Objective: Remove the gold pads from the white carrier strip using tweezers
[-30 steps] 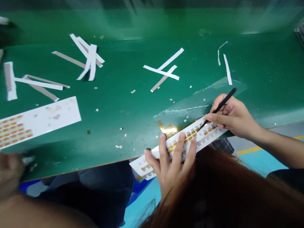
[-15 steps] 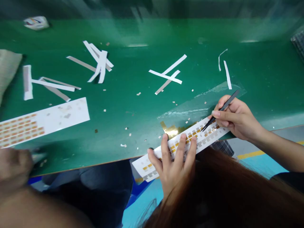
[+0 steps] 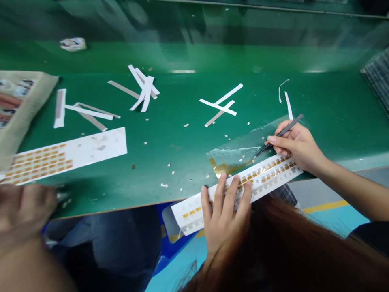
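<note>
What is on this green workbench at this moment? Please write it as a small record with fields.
Right hand: holds slim black metal tweezers like a pen, tips above a clear plastic film
Left hand: spread on a long white paper strip with small gold squares
Beside strip: gold foil scrap on the film
Surface: green bench mat
Rest: white paper offcuts, second white strip with orange squares
Other person: blurred co-worker's hand, lower left
</note>
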Tool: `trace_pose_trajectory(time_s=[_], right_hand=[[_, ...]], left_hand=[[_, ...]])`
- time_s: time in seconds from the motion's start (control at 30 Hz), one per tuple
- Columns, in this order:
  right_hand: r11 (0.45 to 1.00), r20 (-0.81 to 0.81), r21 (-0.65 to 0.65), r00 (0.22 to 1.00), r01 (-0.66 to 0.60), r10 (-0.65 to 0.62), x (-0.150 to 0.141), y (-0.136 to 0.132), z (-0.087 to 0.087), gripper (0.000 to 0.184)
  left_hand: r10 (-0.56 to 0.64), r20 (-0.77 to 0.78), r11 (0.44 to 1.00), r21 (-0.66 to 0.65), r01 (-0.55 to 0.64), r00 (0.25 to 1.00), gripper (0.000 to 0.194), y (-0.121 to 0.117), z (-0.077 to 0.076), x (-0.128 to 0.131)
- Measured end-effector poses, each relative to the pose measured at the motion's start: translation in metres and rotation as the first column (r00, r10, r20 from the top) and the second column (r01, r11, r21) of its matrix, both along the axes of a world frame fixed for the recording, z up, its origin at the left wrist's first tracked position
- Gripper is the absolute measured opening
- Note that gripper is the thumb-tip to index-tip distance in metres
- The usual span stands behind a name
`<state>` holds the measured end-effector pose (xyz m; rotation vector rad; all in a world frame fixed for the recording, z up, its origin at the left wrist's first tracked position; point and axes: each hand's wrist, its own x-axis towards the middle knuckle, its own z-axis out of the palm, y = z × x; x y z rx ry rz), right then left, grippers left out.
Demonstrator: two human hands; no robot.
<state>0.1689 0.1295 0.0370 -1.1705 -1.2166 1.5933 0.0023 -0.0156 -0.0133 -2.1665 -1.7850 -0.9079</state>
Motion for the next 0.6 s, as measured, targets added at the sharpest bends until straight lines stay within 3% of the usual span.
trace_pose_trajectory(time_s=[0.47,0.6], right_hand=[[0.998,0.019,0.023,0.998,-0.066,0.065,-0.002,-0.001,0.002,0.035],[0.987,0.069,-0.021,0.984,-0.162,0.163,-0.007,0.011,0.006,0.038]], left_hand=[[-0.008,-0.002,1.0,-0.026,0.008,1.0,0.03,0.0,0.005,-0.002],[-0.007,-0.007,1.0,-0.02,0.007,1.0,0.029,0.001,0.005,-0.001]])
